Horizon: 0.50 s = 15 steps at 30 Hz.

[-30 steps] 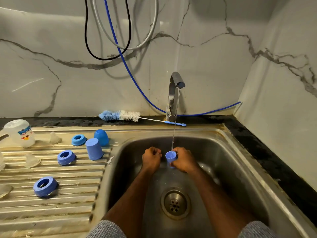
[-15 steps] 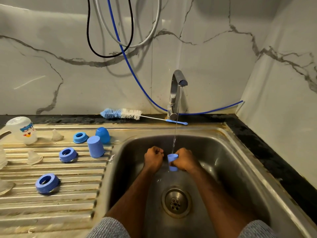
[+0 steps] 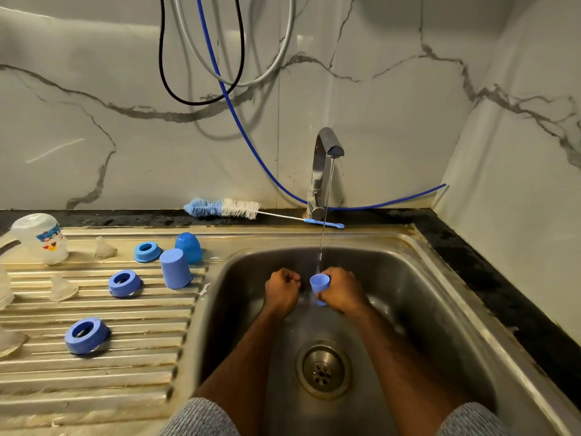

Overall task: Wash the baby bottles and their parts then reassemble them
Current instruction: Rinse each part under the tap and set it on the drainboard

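- Rinsing a small blue cap (image 3: 319, 282) is the step in hand: the right hand (image 3: 341, 292) has its fingers wrapped round the cap and holds it mouth up in the thin stream from the tap (image 3: 325, 165), over the back half of the sink (image 3: 440, 294).
- The left hand (image 3: 282, 291) is balled into a fist just beside the cap, not touching it; nothing shows in it.
- Water runs into the cap's open mouth. How full it is I cannot tell, since the rim hides the inside.
- The basin holds only a sheen of water on its floor, and the drain (image 3: 323, 369) near the front is unplugged.
- My reading is that washing is still under way and reassembly has not begun, because every other part lies loose on the draining board (image 3: 94, 382).
- Along the board's back edge stand a clear bottle (image 3: 42, 239), upside down and empty as far as I can see, a clear teat (image 3: 105, 248), a blue ring (image 3: 147, 251) and a rounded blue cap (image 3: 188, 247).
- A taller blue cap (image 3: 175, 268) sits mouth down near the board's sink-side edge.
- Two more blue rings (image 3: 124, 283) (image 3: 87, 335) lie on the ribs, the second nearer the front.
- Another teat (image 3: 63, 287) rests towards the left edge, with more clear pieces cut off by the frame.
- A bottle brush (image 3: 223, 208) lies on the ledge behind the sink, well apart from both hands.
- The next move probably calls for tipping the cap out, shaking it, and setting it mouth down on the board beside the other caps.
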Available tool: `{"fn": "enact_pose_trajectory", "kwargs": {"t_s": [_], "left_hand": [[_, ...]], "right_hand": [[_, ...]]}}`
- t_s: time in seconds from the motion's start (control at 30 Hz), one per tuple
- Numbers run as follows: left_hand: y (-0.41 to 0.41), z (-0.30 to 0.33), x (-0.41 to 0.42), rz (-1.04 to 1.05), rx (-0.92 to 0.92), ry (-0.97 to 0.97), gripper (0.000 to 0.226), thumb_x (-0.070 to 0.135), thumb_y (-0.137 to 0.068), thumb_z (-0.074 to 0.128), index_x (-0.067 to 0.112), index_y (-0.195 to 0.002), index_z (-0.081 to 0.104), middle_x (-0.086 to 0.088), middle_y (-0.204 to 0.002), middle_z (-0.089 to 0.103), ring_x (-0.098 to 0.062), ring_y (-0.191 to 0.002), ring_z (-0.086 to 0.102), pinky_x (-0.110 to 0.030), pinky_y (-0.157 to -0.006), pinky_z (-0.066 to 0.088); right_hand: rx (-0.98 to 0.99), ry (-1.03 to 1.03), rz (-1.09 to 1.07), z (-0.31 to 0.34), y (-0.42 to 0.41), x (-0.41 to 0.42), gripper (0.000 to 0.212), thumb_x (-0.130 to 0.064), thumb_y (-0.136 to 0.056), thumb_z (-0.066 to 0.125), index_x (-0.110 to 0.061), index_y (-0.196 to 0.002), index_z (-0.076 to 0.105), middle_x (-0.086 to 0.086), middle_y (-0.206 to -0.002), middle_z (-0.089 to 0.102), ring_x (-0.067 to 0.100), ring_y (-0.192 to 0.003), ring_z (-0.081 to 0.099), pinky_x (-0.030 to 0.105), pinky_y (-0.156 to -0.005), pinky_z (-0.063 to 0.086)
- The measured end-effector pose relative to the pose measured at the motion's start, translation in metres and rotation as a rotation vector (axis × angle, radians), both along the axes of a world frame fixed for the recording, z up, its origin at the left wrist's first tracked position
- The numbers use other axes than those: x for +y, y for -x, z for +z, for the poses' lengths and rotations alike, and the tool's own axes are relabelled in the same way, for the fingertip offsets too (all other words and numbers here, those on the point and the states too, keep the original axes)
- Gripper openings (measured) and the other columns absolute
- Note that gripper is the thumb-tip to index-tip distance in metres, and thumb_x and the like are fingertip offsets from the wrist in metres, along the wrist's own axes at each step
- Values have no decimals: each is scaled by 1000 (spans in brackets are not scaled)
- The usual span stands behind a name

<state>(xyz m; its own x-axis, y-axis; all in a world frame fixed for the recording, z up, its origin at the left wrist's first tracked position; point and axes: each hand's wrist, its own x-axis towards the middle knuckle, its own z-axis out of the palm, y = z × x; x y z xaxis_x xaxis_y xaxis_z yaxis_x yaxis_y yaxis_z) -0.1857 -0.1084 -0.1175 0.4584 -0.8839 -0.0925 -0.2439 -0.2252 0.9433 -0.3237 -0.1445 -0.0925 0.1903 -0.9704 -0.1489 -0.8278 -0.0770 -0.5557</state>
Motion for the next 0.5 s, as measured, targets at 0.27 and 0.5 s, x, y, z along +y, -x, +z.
{"fn": "enact_pose_trajectory", "kwargs": {"t_s": [0.27, 0.5], "left_hand": [[-1, -1, 0, -8, -11, 3, 20, -6, -89, 58, -1, -102, 73, -18, -105, 73, -31, -104, 66, -37, -94, 53], [0, 38, -3, 66, 215, 267, 35, -7, -97, 44, 8, -113, 71, -11, -113, 70, -29, -109, 66, -44, -97, 55]], "right_hand": [[-55, -19, -23, -1, -5, -1, 35, -19, -75, 85, -13, -107, 73, 7, -105, 73, 22, -98, 69, 38, -89, 57], [-104, 24, -27, 10, -5, -3, 49, -12, -72, 88, -19, -116, 68, 1, -113, 71, 19, -103, 65, 35, -92, 54]]}}
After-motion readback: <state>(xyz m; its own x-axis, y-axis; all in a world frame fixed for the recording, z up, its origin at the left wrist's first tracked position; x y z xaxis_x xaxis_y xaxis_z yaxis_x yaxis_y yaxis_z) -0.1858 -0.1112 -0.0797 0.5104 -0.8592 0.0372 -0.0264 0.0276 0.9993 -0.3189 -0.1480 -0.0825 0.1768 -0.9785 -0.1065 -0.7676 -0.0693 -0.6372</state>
